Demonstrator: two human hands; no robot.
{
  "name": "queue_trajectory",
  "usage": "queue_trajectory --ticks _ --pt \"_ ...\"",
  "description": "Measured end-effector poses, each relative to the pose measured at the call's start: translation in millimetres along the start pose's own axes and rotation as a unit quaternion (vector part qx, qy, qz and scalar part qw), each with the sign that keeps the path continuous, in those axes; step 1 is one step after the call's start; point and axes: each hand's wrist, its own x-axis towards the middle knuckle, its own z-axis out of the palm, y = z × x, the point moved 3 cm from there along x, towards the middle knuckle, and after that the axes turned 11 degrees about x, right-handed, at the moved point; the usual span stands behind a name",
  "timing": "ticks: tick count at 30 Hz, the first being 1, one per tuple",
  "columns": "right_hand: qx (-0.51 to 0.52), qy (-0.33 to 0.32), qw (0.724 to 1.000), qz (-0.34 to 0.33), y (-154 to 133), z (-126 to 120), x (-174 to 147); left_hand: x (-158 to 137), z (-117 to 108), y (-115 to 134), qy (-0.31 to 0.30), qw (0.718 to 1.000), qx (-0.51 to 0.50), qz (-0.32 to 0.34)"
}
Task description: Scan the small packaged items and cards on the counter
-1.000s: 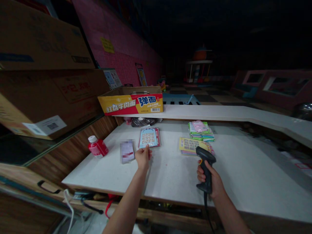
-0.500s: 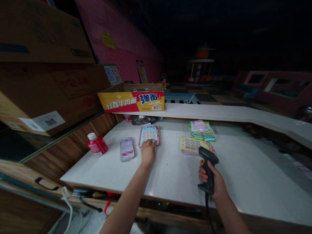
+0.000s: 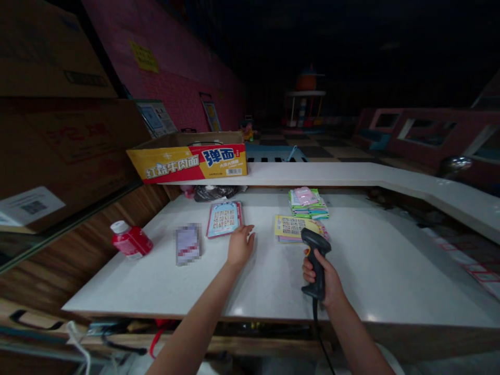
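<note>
A black corded barcode scanner (image 3: pixel 316 263) is gripped by its handle in my right hand (image 3: pixel 327 278), its head over the lower right part of a yellow card sheet (image 3: pixel 291 225) printed with rows of small codes. My left hand (image 3: pixel 240 246) is beside the lower right corner of a blue and red card pack (image 3: pixel 223 219); its fingers are parted and hold nothing. Whether a finger touches that pack's edge I cannot tell. Behind the yellow sheet lies a stack of green-edged packs (image 3: pixel 310 209) with a pink packet (image 3: pixel 305 196) on top.
On the white desk (image 3: pixel 265 291) stand a red-liquid bottle (image 3: pixel 132 240) and a blurred-out flat item (image 3: pixel 188 244). A yellow and red noodle carton (image 3: pixel 187 161) sits on the raised ledge (image 3: pixel 312 173). Large cardboard boxes (image 3: pixel 70 135) are piled at left. The scanner's cord (image 3: pixel 322 338) hangs off the front edge.
My left hand has come off the blue and red pack towards its right side, its fingers now apart. The right hand still holds the scanner near the yellow sheet. The whole view has shifted.
</note>
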Motion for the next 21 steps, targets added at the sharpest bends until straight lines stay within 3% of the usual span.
queue_trajectory --ticks 3,7,11,15,18,21 --pt "0.002 0.002 1.0 -0.005 0 0 1 17 32 16 -0.012 0.987 -0.137 -0.082" --pt "0.011 0.007 1.0 -0.015 0 2 0 44 67 34 -0.016 0.971 -0.167 -0.17" --pt "0.021 0.005 1.0 -0.02 1 3 1 57 83 40 -0.014 0.958 -0.187 -0.217" --pt "0.029 0.003 0.999 -0.02 1 4 2 54 85 35 -0.012 0.944 -0.2 -0.262" --pt "0.034 0.003 0.999 -0.017 0 5 1 47 80 25 -0.081 0.896 -0.284 -0.331" --pt "0.026 -0.002 0.999 -0.021 1 5 0 36 71 18 -0.259 0.802 -0.381 -0.381"
